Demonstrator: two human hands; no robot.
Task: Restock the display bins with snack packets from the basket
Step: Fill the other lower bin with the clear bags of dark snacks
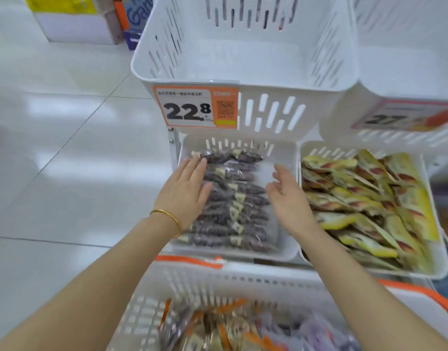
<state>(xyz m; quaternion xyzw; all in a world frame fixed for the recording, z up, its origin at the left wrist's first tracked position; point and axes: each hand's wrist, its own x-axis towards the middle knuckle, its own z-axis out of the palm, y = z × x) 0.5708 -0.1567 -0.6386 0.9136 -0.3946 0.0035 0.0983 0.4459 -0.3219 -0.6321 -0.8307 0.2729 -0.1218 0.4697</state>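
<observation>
Snack packets (218, 330) lie jumbled in the basket (243, 274) beneath both forearms. The left hand (185, 191) rests flat, fingers straight, on a row of dark packets (233, 198) in a display bin (286, 158), while the right hand (289, 196) hovers just right of that row, fingers loosely apart, holding nothing. Beyond both hands sits an upper bin (243, 54) bearing a 22.8 price tag (192, 107).

Four bins (268, 59), one basket (218, 282), two price tags (195, 107), two hands (185, 191)

Left hand (186, 188) lies flat on dark packets (233, 198) in the middle bin (286, 158); right hand (289, 198) hovers open just beside.
</observation>
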